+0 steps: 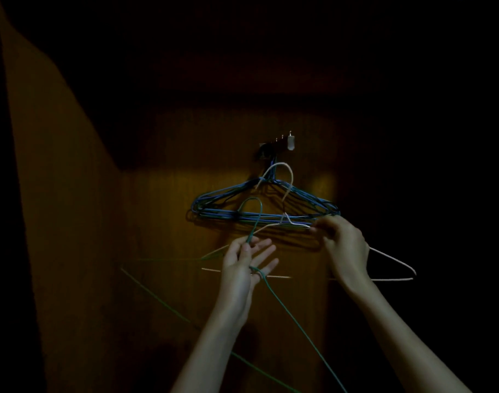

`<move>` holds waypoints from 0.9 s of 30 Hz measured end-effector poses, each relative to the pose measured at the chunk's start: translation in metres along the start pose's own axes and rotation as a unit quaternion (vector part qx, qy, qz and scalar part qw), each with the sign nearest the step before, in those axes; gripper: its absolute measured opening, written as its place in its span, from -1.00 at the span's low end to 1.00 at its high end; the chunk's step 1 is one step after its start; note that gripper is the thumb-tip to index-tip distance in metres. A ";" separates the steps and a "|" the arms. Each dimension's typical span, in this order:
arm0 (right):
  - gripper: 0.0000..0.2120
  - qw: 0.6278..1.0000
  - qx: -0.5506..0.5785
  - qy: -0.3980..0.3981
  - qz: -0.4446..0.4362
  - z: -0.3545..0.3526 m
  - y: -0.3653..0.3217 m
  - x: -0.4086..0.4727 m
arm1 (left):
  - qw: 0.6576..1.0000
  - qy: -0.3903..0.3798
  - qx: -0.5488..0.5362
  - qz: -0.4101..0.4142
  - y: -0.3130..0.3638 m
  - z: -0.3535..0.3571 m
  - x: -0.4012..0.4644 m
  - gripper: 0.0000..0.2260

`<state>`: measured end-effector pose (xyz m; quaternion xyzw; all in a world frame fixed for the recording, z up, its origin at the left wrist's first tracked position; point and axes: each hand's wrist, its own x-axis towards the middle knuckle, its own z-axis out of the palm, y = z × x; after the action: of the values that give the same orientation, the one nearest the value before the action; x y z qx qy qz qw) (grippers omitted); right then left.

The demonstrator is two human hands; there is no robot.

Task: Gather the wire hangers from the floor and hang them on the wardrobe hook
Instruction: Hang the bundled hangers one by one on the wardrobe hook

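Note:
A row of small hooks (282,141) is fixed to the dark wooden wardrobe panel. Several blue wire hangers (222,207) hang from its left hook in a bundle. My left hand (244,263) holds a green wire hanger (293,319) by its neck between thumb and palm, its other fingers spread; the green hook curves up in front of the blue bundle. My right hand (343,245) pinches a white wire hanger (395,260) on its shoulder, just right of its neck. The white hook (288,177) reaches up just below the row of hooks.
The wardrobe panel (163,222) is lit only around the hangers; the surroundings are nearly black. An angled wooden side (52,194) rises on the left.

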<state>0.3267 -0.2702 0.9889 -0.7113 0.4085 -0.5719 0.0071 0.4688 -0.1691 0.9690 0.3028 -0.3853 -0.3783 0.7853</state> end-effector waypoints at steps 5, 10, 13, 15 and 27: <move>-0.80 0.998 0.037 0.039 -0.028 0.002 0.000 0.020 | 0.999 -0.002 0.047 0.026 -0.002 0.001 0.009 -0.80; -0.84 0.996 0.047 0.071 -0.040 0.000 -0.004 0.053 | 0.996 -0.005 0.060 0.065 0.004 0.005 0.025 -0.80; -0.88 0.997 0.036 0.071 -0.025 0.004 -0.004 0.067 | 0.994 -0.010 0.075 0.083 0.008 0.007 0.034 -0.81; -0.88 0.997 0.035 0.066 -0.014 0.010 -0.003 0.075 | 0.993 -0.010 0.078 0.092 0.009 0.007 0.039 -0.82; -0.85 0.999 0.026 -0.016 0.038 0.075 0.015 0.134 | 0.989 -0.010 0.068 0.129 0.013 -0.002 0.073 -0.81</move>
<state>0.3812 -0.3930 1.0638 -0.7035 0.4206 -0.5703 0.0536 0.5063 -0.2223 1.0056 0.2994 -0.4542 -0.2497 0.8011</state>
